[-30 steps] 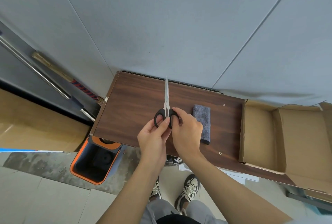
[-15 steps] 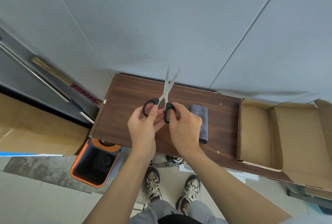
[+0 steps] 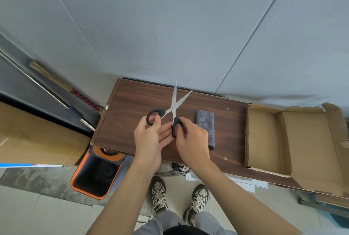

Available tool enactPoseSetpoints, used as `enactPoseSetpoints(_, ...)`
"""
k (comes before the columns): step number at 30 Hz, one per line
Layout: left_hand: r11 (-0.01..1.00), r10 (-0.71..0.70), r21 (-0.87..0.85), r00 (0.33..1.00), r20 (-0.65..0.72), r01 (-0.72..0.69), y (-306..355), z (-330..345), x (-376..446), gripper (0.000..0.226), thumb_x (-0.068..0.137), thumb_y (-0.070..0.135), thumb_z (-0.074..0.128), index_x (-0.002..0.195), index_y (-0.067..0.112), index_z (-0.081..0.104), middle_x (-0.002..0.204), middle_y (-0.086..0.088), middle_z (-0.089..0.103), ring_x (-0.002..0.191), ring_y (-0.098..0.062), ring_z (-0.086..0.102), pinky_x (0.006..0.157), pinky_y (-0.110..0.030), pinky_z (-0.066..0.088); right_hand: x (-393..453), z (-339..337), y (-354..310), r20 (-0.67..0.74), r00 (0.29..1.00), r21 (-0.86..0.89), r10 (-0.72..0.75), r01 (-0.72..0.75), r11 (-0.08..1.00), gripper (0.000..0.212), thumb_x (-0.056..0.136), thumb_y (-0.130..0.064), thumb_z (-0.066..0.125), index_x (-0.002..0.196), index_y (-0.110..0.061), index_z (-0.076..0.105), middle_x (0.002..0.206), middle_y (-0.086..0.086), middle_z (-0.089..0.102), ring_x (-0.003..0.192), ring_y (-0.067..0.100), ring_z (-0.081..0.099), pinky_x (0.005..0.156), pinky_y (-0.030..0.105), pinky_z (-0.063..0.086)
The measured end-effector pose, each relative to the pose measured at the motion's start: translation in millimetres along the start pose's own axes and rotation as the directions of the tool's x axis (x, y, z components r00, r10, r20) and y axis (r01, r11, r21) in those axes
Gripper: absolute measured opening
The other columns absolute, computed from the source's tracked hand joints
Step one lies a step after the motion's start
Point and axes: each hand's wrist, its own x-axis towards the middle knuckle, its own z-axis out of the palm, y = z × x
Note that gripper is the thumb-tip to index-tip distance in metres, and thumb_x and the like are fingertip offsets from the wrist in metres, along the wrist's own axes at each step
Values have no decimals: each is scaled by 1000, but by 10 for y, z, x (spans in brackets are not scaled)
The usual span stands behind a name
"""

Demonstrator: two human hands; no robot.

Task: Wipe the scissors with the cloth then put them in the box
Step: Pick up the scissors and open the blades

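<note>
Both hands' grip (image 3: 164, 125) on scissors (image 3: 173, 109) handles (blades spread), cloth (image 3: 205, 127) beside

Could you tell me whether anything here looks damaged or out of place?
The cardboard box at the right end of the wooden board has torn, ragged flap edges. Otherwise nothing stands out: the folded cloth lies flat beside the hands.

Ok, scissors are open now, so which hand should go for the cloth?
Right, probably. The right hand is directly beside the cloth, which lies flat on the board just to its right. The left hand already grips the scissors by a handle and could hold them alone.
</note>
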Motion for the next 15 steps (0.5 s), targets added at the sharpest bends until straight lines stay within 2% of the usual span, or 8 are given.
enactPoseSetpoints(3,1000,14,15,1000,-11,-14,50,-86,43,7,101,13,50,103,8,54,98,-26,71,94,-31,73,81,-44,59,-3,-85,21,134,991,27,-21,18,999,24,97,-26,48,104,-13,67,72,4,69,69,24,59,68,37,45)
enactPoseSetpoints(4,1000,16,19,1000,-13,-15,70,-116,59,6,101,13,50,101,8,54,98,-27,71,94,-32,73,81,-45,59,7,-123,59,91,996,13,22,-24,1000,25,97,-26,50,105,-11,69,76,7,71,75,27,61,71,36,45)
enactPoseSetpoints(6,1000,11,19,1000,-9,-11,100,-156,73,7,101,12,49,96,10,53,98,-27,71,94,-30,74,79,-44,59,66,-197,191,-130,975,-39,180,-186,982,24,95,-24,57,107,-7,69,87,12,72,92,34,60,77,34,38)
enactPoseSetpoints(8,1000,0,6,1000,25,0,105,-167,64,7,101,12,49,96,11,52,98,-26,71,91,-27,75,78,-42,60,150,-266,336,-271,875,-75,400,-434,898,36,90,-27,65,118,-5,60,107,15,66,109,37,48,86,36,33)
enactPoseSetpoints(9,1000,-8,-4,999,48,8,101,-160,56,6,102,12,48,98,10,52,99,-26,72,90,-27,75,77,-42,61,190,-286,404,-245,827,-107,506,-542,834,48,87,-31,69,123,-4,53,119,17,60,116,38,42,91,40,33)
enactPoseSetpoints(11,999,-23,-25,995,96,26,87,-137,38,6,102,12,47,104,10,52,98,-27,72,90,-28,75,76,-41,61,250,-286,500,-92,766,-186,636,-641,745,66,80,-37,75,127,-4,42,129,20,52,122,39,41,98,46,38)
enactPoseSetpoints(13,999,-31,-36,991,133,36,81,-115,14,11,102,11,46,111,9,53,94,-27,74,89,-30,75,75,-42,61,285,-257,539,17,718,-185,696,-682,708,63,77,-36,78,118,-6,41,123,19,57,115,40,53,95,51,47)
enactPoseSetpoints(15,999,-32,-24,986,166,37,84,-97,-7,11,102,11,46,110,9,52,96,-29,73,91,-33,75,78,-45,61,307,-261,510,53,708,-108,704,-697,709,48,77,-29,78,108,-9,48,110,15,62,104,37,60,86,52,53)
